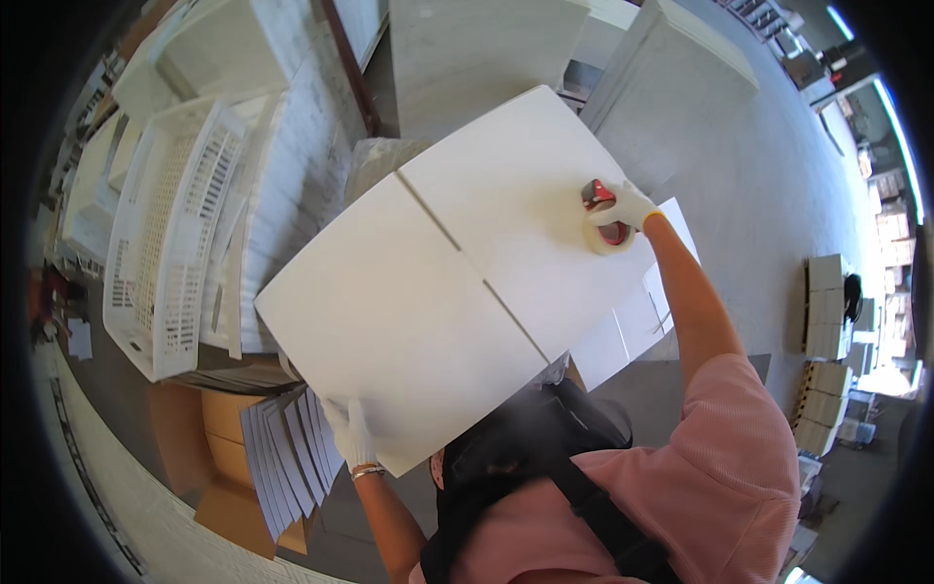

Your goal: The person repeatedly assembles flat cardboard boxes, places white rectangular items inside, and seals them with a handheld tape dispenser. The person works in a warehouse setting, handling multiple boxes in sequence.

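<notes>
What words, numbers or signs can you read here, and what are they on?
None that I can read.
Big white sheet: no writing shows.
Tape dispenser in the right hand: any marks are too small to read.
Pale stacks at far right: too small and blurred.

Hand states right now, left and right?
Left hand: on the edge of the white cardboard; grip cannot be told.
Right hand: closed, holding the tape dispenser.
</notes>
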Available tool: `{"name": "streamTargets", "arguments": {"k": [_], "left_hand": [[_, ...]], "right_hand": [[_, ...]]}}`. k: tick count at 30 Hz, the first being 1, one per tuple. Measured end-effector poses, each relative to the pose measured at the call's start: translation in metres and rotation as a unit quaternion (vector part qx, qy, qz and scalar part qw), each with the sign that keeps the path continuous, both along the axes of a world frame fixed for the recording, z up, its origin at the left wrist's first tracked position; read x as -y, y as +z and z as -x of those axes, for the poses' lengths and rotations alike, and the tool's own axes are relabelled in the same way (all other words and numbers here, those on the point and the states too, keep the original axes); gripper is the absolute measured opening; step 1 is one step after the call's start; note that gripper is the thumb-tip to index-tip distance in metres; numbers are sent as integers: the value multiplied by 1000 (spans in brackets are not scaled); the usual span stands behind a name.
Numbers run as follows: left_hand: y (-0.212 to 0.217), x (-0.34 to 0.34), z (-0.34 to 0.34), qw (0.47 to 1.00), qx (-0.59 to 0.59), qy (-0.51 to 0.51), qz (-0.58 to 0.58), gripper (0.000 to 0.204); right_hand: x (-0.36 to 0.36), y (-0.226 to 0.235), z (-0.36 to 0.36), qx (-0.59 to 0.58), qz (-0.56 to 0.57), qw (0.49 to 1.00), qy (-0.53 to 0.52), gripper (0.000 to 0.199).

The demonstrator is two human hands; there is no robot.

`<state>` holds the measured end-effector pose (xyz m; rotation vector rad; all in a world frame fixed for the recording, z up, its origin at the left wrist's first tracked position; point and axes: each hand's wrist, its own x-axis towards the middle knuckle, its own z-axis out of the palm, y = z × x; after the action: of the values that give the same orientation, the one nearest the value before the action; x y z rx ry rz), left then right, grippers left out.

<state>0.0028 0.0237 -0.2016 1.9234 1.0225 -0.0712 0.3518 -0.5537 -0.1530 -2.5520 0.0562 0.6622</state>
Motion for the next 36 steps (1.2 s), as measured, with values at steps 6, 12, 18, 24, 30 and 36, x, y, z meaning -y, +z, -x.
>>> {"name": "streamTargets", "arguments": {"k": [6, 12, 18, 24, 30, 36], "left_hand": [[11, 7, -24, 999, 0, 32, 42, 79], [-9, -2, -24, 998, 28, 55, 5, 68], [44, 22, -28, 995, 63, 76, 29, 60], [116, 12, -24, 986, 98, 130, 35, 50], [213, 5, -4, 987, 141, 68, 33, 38], [294, -19, 85, 959, 231, 161, -27, 55]], "right_hand": [[53, -28, -11, 41, 110, 983, 144, 56], [93, -85, -16, 213, 47, 976, -11, 49], [83, -69, -16, 158, -29, 987, -10, 40], [68, -42, -15, 128, -40, 989, -69, 44], [82, -38, -22, 101, -130, 975, -151, 43], [87, -40, -28, 134, -209, 939, -236, 46]]}}
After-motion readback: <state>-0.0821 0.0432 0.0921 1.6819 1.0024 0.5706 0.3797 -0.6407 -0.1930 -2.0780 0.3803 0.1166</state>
